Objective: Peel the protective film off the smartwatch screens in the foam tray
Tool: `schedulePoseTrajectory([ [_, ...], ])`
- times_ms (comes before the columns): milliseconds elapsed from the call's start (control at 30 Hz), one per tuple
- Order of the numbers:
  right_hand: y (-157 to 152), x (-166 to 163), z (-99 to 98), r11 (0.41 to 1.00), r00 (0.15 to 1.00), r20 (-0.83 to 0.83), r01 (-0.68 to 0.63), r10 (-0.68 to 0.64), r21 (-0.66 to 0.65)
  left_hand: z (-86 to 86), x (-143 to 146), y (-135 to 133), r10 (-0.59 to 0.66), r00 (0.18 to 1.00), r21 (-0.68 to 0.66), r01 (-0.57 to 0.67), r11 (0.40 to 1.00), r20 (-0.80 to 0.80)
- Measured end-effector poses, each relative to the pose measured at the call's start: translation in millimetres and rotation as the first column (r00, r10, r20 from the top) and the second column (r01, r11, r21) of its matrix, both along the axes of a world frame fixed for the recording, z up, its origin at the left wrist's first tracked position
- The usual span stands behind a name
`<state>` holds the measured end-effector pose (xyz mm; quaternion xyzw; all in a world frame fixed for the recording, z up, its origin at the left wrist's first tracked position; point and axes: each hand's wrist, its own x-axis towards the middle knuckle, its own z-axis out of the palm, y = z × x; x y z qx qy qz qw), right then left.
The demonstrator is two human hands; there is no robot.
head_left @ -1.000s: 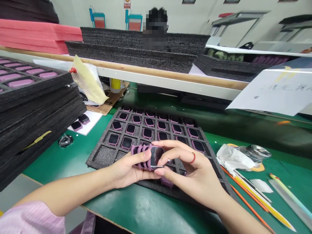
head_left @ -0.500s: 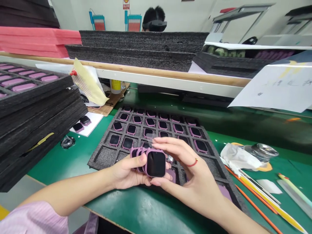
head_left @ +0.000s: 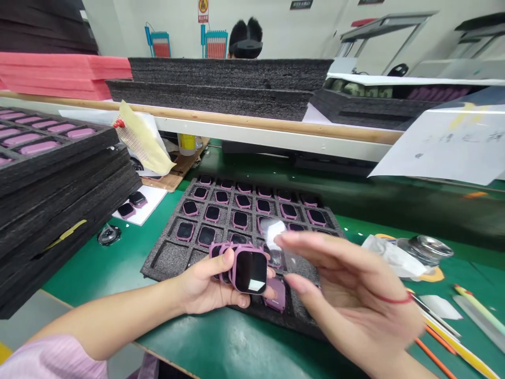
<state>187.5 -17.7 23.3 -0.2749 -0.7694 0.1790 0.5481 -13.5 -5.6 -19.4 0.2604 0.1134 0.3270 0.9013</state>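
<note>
Got a few purple, black-screened watches (head_left: 249, 269) fanned in a tilted stack, clear film (head_left: 273, 230) just beside the front one.

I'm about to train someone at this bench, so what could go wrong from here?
The left hand holds several watches in one fanned bundle, so one might slip or scrape its neighbour. The clear film by the fingertips of the right hand shows against the tray; if dropped, it could land on a seated watch. The left thumb lies across the bundle, so it might smudge a screen.
</note>
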Motion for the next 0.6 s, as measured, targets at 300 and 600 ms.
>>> schedulePoseTrajectory([
  [300,-21,2,-0.9,0.992,0.955,0.298,-0.027,-0.011,0.125,6.2,0,-2,0.058,0.994,-0.051,-0.063,0.997,-0.096],
  [600,0,-12,-1.6,0.985,0.919,0.379,0.05,-0.111,0.167,2.8,9,-7,0.194,0.972,-0.022,-0.199,0.98,-0.135],
])
